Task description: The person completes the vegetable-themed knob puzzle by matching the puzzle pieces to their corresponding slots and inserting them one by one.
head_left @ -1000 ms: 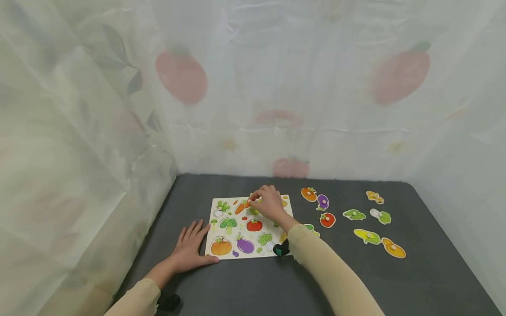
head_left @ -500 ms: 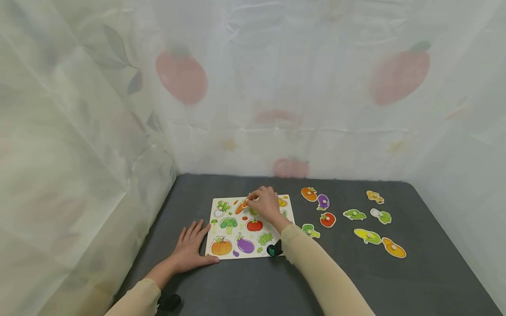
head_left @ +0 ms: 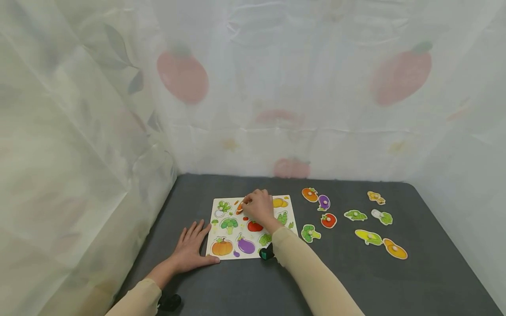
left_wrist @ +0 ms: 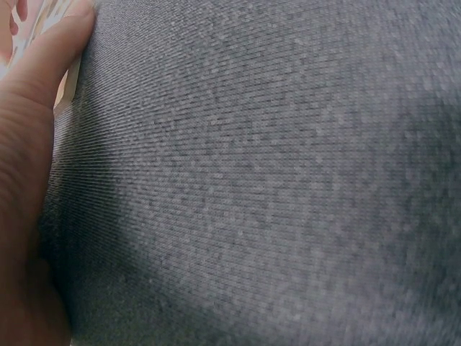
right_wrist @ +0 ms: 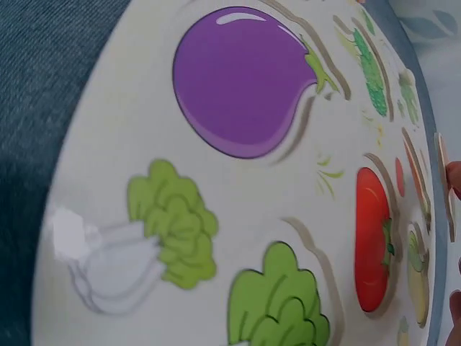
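Observation:
A white vegetable knob-puzzle board (head_left: 242,229) lies on the dark table, with cut-out vegetable shapes. My left hand (head_left: 189,250) rests flat at its left side, fingers spread and thumb on the near left corner. Over the board's far part, my right hand (head_left: 258,208) pinches an orange puzzle piece, apparently the carrot, at the carrot slot (head_left: 239,208). Only the edge of that carrot piece (right_wrist: 444,194) shows in the right wrist view, tilted off the board between fingertips. A radish piece (head_left: 221,210) with a knob sits in the far left slot.
To the board's right lie loose knobbed pieces: broccoli (head_left: 310,233), tomato (head_left: 328,220), eggplant (head_left: 324,202), pumpkin (head_left: 310,195), corn (head_left: 367,237) and several others. A patterned pale curtain (head_left: 292,145) encloses the table's back and sides.
My right hand has moved a little left with the carrot piece, bringing it over the carrot slot. The left hand stays in place.

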Motion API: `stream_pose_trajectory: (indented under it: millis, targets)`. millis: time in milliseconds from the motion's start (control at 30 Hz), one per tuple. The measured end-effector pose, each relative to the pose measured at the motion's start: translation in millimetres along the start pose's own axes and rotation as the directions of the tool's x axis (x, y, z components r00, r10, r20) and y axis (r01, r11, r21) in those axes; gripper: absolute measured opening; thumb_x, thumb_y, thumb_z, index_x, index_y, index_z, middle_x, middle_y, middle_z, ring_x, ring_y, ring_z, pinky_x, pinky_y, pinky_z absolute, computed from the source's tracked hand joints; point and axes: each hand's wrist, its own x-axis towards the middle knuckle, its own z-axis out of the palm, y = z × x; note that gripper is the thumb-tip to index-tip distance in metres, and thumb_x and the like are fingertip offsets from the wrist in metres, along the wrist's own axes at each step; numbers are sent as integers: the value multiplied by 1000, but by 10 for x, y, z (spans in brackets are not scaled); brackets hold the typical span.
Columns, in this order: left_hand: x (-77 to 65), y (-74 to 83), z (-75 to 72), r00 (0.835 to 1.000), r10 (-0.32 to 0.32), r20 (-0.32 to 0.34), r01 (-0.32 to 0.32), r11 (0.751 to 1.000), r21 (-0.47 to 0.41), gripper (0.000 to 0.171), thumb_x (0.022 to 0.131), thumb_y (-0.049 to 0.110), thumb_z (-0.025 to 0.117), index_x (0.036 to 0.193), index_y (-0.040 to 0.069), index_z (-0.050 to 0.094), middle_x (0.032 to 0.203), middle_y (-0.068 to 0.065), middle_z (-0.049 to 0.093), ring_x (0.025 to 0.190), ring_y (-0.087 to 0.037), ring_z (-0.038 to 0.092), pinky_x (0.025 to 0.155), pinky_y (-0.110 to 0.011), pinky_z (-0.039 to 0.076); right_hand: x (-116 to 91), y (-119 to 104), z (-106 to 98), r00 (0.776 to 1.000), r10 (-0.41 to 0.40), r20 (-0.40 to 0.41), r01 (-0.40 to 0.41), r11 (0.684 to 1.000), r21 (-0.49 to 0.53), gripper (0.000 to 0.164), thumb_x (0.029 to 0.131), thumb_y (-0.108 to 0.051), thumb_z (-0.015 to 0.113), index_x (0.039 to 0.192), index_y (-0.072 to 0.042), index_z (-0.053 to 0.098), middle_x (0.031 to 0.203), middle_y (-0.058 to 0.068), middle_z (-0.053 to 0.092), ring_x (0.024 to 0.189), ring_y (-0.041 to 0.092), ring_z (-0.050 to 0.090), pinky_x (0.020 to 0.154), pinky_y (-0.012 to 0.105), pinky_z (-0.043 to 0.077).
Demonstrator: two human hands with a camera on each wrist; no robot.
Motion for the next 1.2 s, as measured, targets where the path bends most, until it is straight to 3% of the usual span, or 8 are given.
stream_pose_trajectory:
  millis: [200,567,867,1200]
  targets:
    - [0,-5,5,1000,-3,8,2,1000,15,121,74,81,70,163,11,27,167,-22,20,153,-46,11,118,-68,3,-30,-11,47,1000,-5,4,5,1000,-11,15,95,-37,70,90,-27,80,99,-6,60,98,22,47,89,44,40]
    - [-19,-6,57,999,32,-39,-32,999,-21,118,74,75,75,162,9,31,164,-25,24,151,-49,14,116,-70,4,-77,-26,114,1000,-3,30,4,1000,-18,13,95,-35,71,94,-26,81,99,-4,61,97,21,47,86,42,39]
    - [-15,2,33,1000,12,1,-12,1000,27,120,75,81,69,163,11,28,167,-22,21,153,-46,11,118,-68,4,-92,-40,136,1000,-25,-9,25,1000,-10,12,95,-32,72,90,-25,80,94,-5,60,94,21,46,83,42,38]
    - [0,-15,24,1000,4,1,-4,999,41,122,74,85,66,163,12,28,167,-20,20,153,-45,11,118,-68,4,-70,-52,155,1000,-6,-13,6,999,-35,12,95,-32,72,92,-26,81,93,-6,61,95,22,48,81,41,38]
